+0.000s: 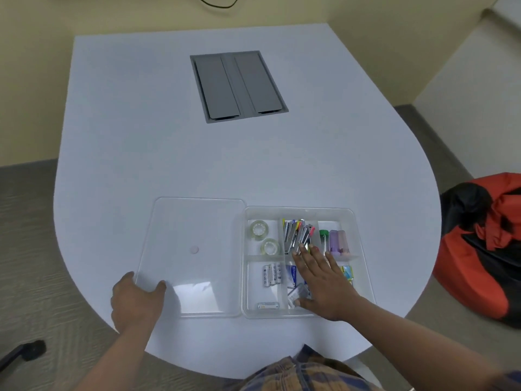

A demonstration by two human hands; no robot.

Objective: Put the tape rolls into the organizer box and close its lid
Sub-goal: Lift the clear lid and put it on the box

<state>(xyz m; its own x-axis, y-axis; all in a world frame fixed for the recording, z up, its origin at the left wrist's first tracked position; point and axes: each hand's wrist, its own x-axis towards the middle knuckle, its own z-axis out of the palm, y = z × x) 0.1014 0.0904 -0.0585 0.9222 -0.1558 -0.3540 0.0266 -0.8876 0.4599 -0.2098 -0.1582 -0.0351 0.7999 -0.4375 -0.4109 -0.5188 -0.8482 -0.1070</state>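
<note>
While the clear lid lies flat on the white worktop just to the 9 o'clock side of the organizer box, the left hand grips the lid's near-left corner, thumb on top and fingers curled under the edge. The box is open, its long side touching or nearly touching the lid's right edge. Two tape rolls (clear, lying flat) sit in the compartment at the box's 11 o'clock corner, one just diagonally beside the other. Below them, at 7 o'clock, a compartment holds a row of batteries and a small white item near the front wall. The middle compartment at 12 o'clock carries a pile of staplers with coloured parts, and at 1 o'clock stand highlighters, green, purple and pink. The right hand is spread flat and open over the box's middle and right compartments, palm down, fingers pointing to 12 o'clock with the tips at the staplers; it holds nothing that can be seen. A grey cable hatch is set into the worktop well away at 12 o'clock. A red and black beanbag sits on the floor at 3 o'clock.
</note>
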